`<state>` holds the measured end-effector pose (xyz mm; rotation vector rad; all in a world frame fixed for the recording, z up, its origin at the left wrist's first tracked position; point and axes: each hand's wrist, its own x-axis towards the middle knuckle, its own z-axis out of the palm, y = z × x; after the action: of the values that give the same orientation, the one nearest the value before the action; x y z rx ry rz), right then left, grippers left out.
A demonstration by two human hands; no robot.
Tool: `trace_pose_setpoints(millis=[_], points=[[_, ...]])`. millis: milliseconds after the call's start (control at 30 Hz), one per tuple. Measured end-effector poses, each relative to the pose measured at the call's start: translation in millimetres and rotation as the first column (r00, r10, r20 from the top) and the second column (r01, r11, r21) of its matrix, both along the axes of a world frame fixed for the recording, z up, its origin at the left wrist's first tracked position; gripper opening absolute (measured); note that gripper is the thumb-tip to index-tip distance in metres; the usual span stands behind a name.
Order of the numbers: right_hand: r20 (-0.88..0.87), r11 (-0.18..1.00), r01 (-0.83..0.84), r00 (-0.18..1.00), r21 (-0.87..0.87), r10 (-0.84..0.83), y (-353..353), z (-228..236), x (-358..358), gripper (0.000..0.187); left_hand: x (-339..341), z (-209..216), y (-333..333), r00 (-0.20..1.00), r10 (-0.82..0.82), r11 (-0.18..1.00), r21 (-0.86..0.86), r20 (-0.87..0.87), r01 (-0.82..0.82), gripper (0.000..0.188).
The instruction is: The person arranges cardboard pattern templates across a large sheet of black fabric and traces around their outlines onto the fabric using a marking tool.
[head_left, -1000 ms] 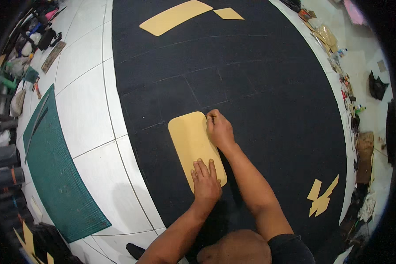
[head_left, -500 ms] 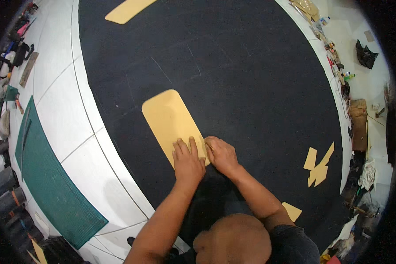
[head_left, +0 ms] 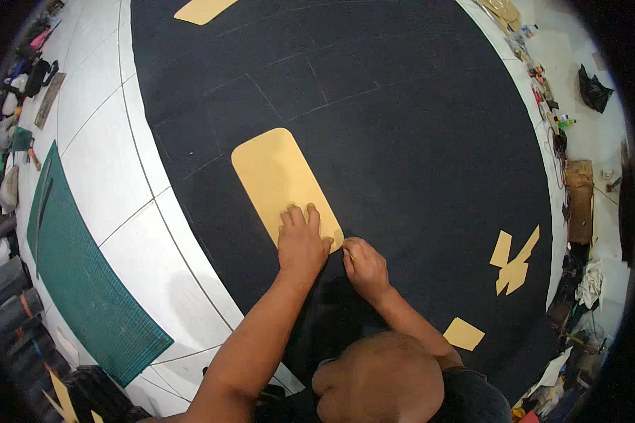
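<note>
A long tan card template (head_left: 276,168) with rounded corners lies slantwise on a large sheet of black material (head_left: 430,134). My left hand (head_left: 303,243) rests flat on its near end, fingers spread and pointing away from me. At the template's near right corner, my right hand (head_left: 367,269) is closed in a pinch just off the edge. Whatever its fingertips hold is too small and hidden to name. Thin pale lines run across the black sheet beyond the template.
Tan card scraps (head_left: 513,271) lie on the sheet at the right, with another tan piece (head_left: 464,333) nearer me. A second template (head_left: 204,10) is at the far edge. Left, a green cutting mat (head_left: 95,282) lies on white tiles; clutter lines both sides.
My right hand has slid along the template's right edge to its near corner. My left hand stays pressed on the card. The whole view has shifted slightly.
</note>
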<state>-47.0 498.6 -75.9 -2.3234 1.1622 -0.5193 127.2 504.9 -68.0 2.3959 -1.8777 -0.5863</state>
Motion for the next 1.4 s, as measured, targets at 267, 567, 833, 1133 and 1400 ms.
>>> trace_pose_setpoints(millis=[267, 567, 833, 1133, 1400], points=[[-0.034, 0.999, -0.043, 0.999, -0.007, 0.042, 12.0, 0.1, 8.2, 0.015, 3.3, 2.2, -2.3, 1.0, -0.002, 1.0, 0.028, -0.01, 0.002, 0.082], [0.07, 0.994, -0.093, 0.994, 0.054, 0.089, 20.0, -3.2, 24.9, 0.01, 21.7, 13.9, -12.6, 0.992, -0.02, 0.997, 0.067, -0.128, 0.028, 0.057], [0.097, 0.968, -0.188, 0.98, 0.164, 0.174, 21.8, 0.1, 37.9, 0.012, 51.8, 12.1, -24.5, 0.956, -0.045, 0.977, 0.187, -0.289, 0.102, 0.043], [0.176, 0.949, -0.291, 0.947, 0.122, 0.268, 24.8, -5.3, 46.3, 0.01, 61.4, 8.9, -33.6, 0.941, -0.078, 0.949, 0.265, -0.328, 0.171, 0.043], [0.252, 0.943, -0.332, 0.914, 0.014, 0.318, 18.1, -18.1, 69.3, 0.011, 63.9, 13.4, -42.2, 0.942, -0.074, 0.915, 0.353, -0.328, 0.195, 0.048]])
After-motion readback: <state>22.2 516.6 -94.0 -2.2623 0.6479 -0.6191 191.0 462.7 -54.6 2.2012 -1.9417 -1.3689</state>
